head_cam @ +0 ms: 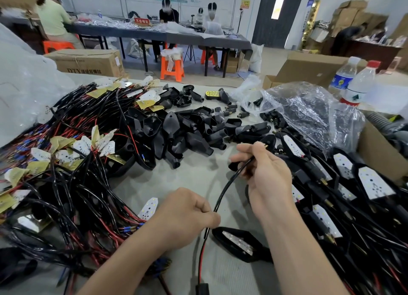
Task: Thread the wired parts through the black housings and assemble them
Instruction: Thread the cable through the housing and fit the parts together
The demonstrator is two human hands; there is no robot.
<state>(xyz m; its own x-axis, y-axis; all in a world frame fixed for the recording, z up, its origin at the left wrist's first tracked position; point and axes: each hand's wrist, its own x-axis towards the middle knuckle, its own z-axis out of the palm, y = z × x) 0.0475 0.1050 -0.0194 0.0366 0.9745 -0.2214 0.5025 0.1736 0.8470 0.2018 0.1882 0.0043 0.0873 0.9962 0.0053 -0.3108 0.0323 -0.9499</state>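
Observation:
My left hand (187, 215) pinches a black sheathed cable (223, 194) near the table's front. The cable arcs up to my right hand (262, 168), which grips its upper end together with a small black part. Below my left hand the cable splits into red and black wires (201, 257). A black housing (240, 246) with a white LED board inside lies under my right forearm. Empty black housings (183, 129) are heaped at the middle. Wired LED boards (72, 162) are tangled on the left. Assembled units (344, 184) lie on the right.
A crumpled clear plastic bag (309, 109) with small black connectors sits at the back right, beside two water bottles (355, 82) and a cardboard box (379, 153). A big white bag (19, 85) is on the left. People sit working at far tables.

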